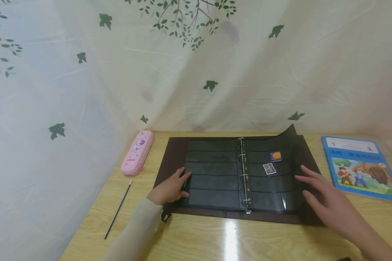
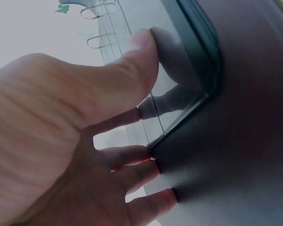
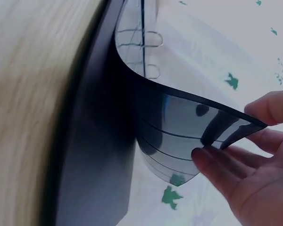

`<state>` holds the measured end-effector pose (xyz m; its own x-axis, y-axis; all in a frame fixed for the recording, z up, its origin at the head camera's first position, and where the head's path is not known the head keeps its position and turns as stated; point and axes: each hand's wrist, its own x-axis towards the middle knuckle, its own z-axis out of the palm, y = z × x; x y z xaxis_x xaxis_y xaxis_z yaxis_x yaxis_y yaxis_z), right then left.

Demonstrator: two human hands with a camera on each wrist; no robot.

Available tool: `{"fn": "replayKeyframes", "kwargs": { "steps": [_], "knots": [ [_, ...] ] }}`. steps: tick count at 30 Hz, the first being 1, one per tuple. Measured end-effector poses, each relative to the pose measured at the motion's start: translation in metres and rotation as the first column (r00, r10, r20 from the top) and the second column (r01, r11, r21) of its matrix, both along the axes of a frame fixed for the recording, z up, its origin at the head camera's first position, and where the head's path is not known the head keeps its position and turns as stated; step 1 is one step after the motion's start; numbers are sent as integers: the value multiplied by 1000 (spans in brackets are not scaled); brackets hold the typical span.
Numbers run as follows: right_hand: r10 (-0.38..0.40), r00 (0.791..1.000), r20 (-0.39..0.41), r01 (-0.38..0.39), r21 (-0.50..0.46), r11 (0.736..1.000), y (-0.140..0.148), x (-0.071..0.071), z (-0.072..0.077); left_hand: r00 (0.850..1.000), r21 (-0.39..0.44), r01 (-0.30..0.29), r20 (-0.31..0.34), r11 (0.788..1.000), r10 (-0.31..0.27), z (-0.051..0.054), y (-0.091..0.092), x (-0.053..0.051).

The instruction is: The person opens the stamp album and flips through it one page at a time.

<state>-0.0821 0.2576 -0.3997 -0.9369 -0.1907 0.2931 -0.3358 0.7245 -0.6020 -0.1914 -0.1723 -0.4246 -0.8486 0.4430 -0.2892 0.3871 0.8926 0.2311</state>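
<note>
A ring-bound stamp album (image 1: 227, 214) lies spread on the table, with black pocket pages on both sides of its metal rings. The right page (image 3: 172, 127) curls up off the cover, and my right hand (image 1: 328, 199) pinches its outer corner between thumb and fingers. Two stamps sit in that page: a purple and orange stamp (image 1: 276, 156) and a grey stamp (image 1: 269, 168). My left hand (image 1: 171, 186) rests with spread fingers on the outer edge of the left page (image 1: 212, 181). Its thumb touches the page and the fingertips (image 2: 167, 197) touch the brown cover.
A pink pencil case (image 1: 137, 153) and a thin metal rod (image 1: 118, 209) lie left of the album. To its right is a blue picture book (image 1: 362, 166). A pale curtain with leaf prints (image 1: 199, 90) hangs behind the table.
</note>
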Motion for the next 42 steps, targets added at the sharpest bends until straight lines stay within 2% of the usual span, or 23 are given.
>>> {"fn": "replayKeyframes", "kwargs": {
  "steps": [5, 10, 16, 19, 23, 27, 29, 31, 35, 37, 39, 42],
  "knots": [
    [25, 996, -86, -25, -5, 1000, -14, 0, 12, 1000, -1, 3, -5, 1000, -3, 0, 0, 0],
    [73, 983, -167, -77, -18, 997, -27, -3, 25, 1000, 3, 2, -5, 1000, -2, 1, 0, 0],
    [72, 979, -188, -87, -73, 993, -41, -9, 42, 1000, 10, 7, -7, 1000, -7, 2, 0, 0],
    [95, 973, -212, -122, -118, 986, -50, -12, 50, 1000, 15, 3, -2, 1000, -3, 2, -1, 1],
    [152, 958, -242, -194, -161, 968, -61, -17, 56, 1000, 24, 1, 2, 1000, -1, 3, -1, 1],
    [206, 951, -230, -249, -179, 952, -70, -22, 57, 1000, 28, 3, 2, 1000, -4, 3, -1, 1],
    [240, 941, -238, -287, -189, 939, -73, -24, 57, 1000, 25, 3, 3, 1000, -3, 3, -1, 2],
    [276, 927, -255, -329, -198, 923, -77, -25, 54, 1000, 26, 3, 0, 1000, -3, 2, 0, 2],
    [352, 883, -309, -430, -235, 872, -82, -30, 46, 1000, 27, 3, -4, 1000, -3, 1, -1, 1],
    [380, 872, -309, -461, -258, 849, -83, -33, 41, 1000, 30, 3, -7, 1000, -3, 0, -1, 1],
    [377, 889, -261, -442, -272, 855, -84, -36, 35, 1000, 29, 4, -10, 1000, -4, -1, -1, 0],
    [336, 928, -161, -367, -245, 897, -83, -41, 22, 1000, 24, 8, -21, 1000, -7, -2, -2, -1]
  ]
}}
